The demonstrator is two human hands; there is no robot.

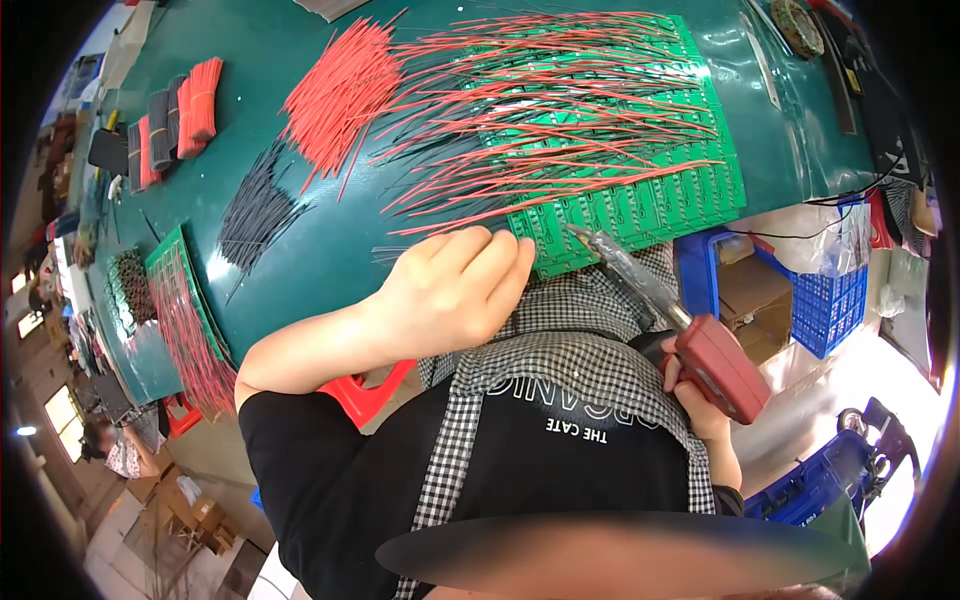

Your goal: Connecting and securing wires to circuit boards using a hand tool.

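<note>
My right hand [690, 395] grips the red handle of a soldering gun [725, 368]. Its metal barrel slants up and left, and the tip is over the near edge of a green circuit board panel [640, 215]. At the panel's near left corner is my left hand [455, 290], its fingers curled together; whatever they hold, if anything, is hidden. Rows of red wires [450, 190] and black wires lie across the panel, their loose ends fanning out to the left.
Loose red wires [345, 90] and black wires [258, 215] lie piled on the green table [300, 290]. Wire bundles [200, 105] are at the far left, near another wired panel [185, 300]. Blue crates [830, 305] stand right of my lap; a person [130, 445] is in the left background.
</note>
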